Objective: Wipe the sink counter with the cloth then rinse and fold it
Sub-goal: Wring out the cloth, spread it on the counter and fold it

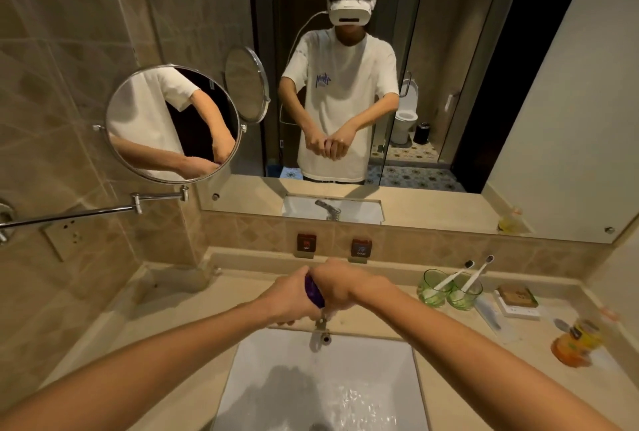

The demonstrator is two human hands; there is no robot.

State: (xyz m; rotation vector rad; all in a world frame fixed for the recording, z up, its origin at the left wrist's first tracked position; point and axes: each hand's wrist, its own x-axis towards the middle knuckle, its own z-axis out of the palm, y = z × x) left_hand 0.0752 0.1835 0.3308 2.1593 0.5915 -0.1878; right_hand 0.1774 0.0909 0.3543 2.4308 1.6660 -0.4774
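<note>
Squeezing the purple cloth (314, 290) between them, left hand (288, 296) and right hand (337, 287) grip it.

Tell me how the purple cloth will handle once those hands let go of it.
The purple cloth is bunched between the left hand and right hand, so it is probably soft and floppy. Water in the sink suggests it may be wet, heavier and dripping.

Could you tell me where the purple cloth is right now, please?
In the head view the purple cloth sits centre frame, bunched between the left hand and right hand, above the faucet.
</note>
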